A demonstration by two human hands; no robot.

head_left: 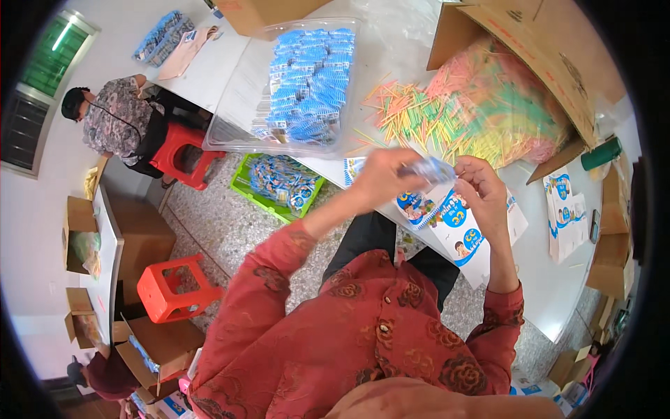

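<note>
My left hand (pixel 382 178), smeared by motion, grips a small blue-and-white packet (pixel 434 170) above the table edge. At the packet's right end, my right hand (pixel 485 199) has its thumb and fingers bent in a pinch on it. Blur hides what is inside the packet. Beneath both hands lie white printed cards (pixel 457 227) with blue round shapes and cartoon figures, overlapping one another. Just beyond them spreads a loose heap of thin coloured sticks (pixel 419 115), pink, yellow and green.
A clear plastic tray (pixel 234 112) holds rows of blue packets (pixel 310 84). Below it stands a green crate (pixel 259 199) of packets. A carton (pixel 558 63) lies open around a bag of sticks (pixel 502 105). Red stools (pixel 180 288) stand left; a person (pixel 122 115) sits beyond.
</note>
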